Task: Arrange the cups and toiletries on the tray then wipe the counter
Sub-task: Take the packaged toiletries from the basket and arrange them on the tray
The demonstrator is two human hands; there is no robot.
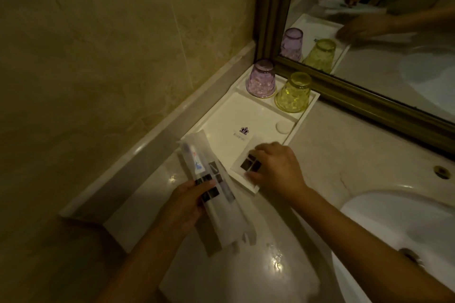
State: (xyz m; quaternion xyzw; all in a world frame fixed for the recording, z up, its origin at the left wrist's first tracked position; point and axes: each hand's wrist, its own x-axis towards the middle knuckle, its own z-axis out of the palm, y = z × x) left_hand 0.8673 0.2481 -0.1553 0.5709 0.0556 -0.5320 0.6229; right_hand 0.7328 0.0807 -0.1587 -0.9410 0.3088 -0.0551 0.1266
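The left hand grips long toiletry packets; the right hand pinches a small packet on the tray, near two upturned cups.

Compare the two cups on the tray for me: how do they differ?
The purple cup is tinted violet; the yellow cup is yellow-green. The purple cup sits nearer the wall corner, the yellow cup nearer the tray's sink-side edge. Both are translucent, textured, upside down, side by side in the tray's back compartment by the mirror frame.
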